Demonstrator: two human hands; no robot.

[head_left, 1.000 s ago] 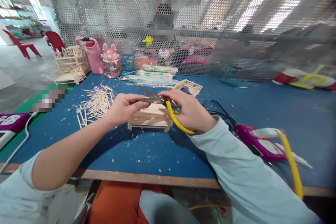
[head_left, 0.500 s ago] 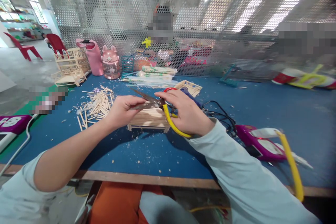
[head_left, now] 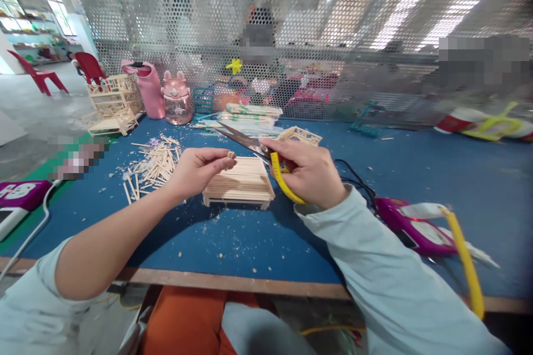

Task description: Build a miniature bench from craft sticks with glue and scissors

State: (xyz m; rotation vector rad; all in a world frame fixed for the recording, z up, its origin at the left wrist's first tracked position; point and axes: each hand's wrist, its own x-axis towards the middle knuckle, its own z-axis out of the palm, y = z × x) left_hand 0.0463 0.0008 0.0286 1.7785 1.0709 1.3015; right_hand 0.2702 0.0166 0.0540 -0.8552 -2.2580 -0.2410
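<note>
My left hand (head_left: pixel 202 171) pinches a small pale wooden piece (head_left: pixel 231 155) between thumb and fingertips, just above the left edge of a slatted wooden stick model (head_left: pixel 244 178). In my right hand (head_left: pixel 310 169) are scissors (head_left: pixel 245 137) with a yellow-wrapped handle; their dark blades point up and left, beyond my left fingertips and apart from them. The slatted model lies on the blue table between and below my hands. A heap of short wooden sticks (head_left: pixel 160 165) is left of my left hand.
Purple glue guns (head_left: pixel 418 230) lie right and far left (head_left: pixel 20 194). Behind are a pink bottle (head_left: pixel 150 91), a clear-pink bottle (head_left: pixel 177 101), a wooden stick structure (head_left: pixel 112 105), bagged sticks (head_left: pixel 252 115) and a perforated metal screen (head_left: pixel 316 28). Black cables (head_left: pixel 358 180) run beside my right hand.
The scissors have moved right, away from my left fingers, with my right hand. My left fingertips have shifted slightly right, and the small piece between them now shows.
</note>
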